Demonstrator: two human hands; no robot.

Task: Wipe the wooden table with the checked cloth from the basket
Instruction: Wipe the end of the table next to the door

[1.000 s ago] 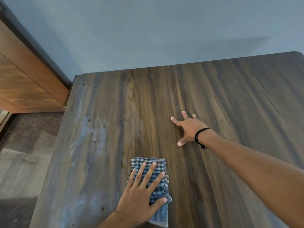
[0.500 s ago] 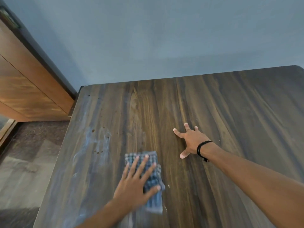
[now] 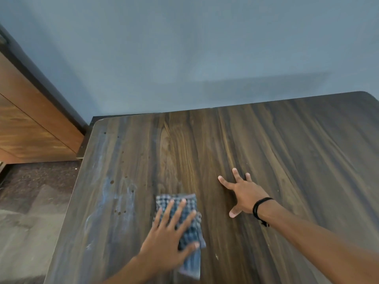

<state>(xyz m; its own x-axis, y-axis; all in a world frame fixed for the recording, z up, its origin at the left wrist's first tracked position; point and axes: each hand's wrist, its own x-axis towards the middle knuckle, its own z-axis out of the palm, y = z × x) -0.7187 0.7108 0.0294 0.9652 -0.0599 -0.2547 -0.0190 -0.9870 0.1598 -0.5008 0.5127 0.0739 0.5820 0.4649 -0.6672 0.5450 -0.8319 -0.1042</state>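
A folded blue-and-white checked cloth [image 3: 189, 203] lies on the dark wooden table [image 3: 287, 150], near its front left part. My left hand [image 3: 170, 236] presses flat on the cloth with straight, spread fingers. To the right, my right hand [image 3: 243, 193] rests on the bare wood with fingers splayed, a black band on its wrist. Whitish smears and small dark spots [image 3: 121, 193] mark the table's left side. No basket is in view.
A blue-grey wall [image 3: 184, 58] runs along the table's far edge. A wooden cabinet [image 3: 26, 128] stands at the left, beyond the table's left edge, with mottled floor [image 3: 30, 212] below it.
My left hand has slid the cloth forward and slightly left over the table. The view has tilted up, showing more wall. My right hand stays planted on the wood.
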